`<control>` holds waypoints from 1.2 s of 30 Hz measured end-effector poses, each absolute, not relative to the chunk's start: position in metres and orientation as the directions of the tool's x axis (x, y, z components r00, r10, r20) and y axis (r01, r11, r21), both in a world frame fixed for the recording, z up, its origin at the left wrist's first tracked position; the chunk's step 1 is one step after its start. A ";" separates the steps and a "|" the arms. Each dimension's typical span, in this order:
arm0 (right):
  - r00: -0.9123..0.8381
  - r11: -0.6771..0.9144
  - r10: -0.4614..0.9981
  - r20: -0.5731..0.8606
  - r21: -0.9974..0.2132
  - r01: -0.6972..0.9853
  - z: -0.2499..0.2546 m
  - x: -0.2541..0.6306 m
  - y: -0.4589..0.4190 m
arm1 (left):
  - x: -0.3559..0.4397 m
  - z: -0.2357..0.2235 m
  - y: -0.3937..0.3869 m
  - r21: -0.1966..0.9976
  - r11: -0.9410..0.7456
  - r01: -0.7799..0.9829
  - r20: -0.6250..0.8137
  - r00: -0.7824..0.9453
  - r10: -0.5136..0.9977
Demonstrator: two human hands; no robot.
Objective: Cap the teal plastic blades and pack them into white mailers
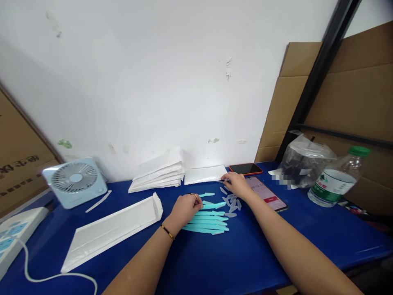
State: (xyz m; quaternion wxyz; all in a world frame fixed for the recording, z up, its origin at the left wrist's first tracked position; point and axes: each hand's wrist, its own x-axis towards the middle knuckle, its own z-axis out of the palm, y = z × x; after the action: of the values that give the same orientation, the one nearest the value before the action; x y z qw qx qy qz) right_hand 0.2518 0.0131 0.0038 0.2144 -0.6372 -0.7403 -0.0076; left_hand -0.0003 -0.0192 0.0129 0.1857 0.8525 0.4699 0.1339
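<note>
Picking-up step, apparently: left hand [185,209] pinching turquoise eyebrow razor [215,206]; right hand [238,185], 2 o'clock, fingers' grip unclear; next needs precise pinch.

Narrow gold-toned bracelet [167,232] — thin ring [195,196]

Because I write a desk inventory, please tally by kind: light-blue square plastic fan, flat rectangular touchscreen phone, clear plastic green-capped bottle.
Light-blue fan: 1
Rectangular phones: 2
Green-capped bottle: 1
Total: 4
</note>
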 end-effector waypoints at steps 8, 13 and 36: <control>-0.163 0.202 0.945 0.282 -0.113 0.973 -0.005 0.234 0.029 | -0.003 0.012 -0.015 0.596 -0.447 0.667 0.143 0.460 0.876; -0.163 0.198 0.949 0.271 -0.109 0.974 -0.001 0.234 0.030 | -0.007 0.012 -0.013 0.611 -0.445 0.655 0.165 0.444 0.881; -0.090 0.118 0.987 0.132 -0.983 -0.142 0.010 0.234 0.002 | -0.015 0.010 -0.004 0.560 -0.465 0.686 0.223 0.416 0.882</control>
State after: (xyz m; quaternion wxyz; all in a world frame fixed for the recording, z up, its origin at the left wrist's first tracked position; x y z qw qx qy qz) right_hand 0.2335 0.0023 0.0096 0.5380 -0.4070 -0.5193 0.5246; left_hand -0.0149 -0.0040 0.0102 0.1955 0.8184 0.4789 0.2504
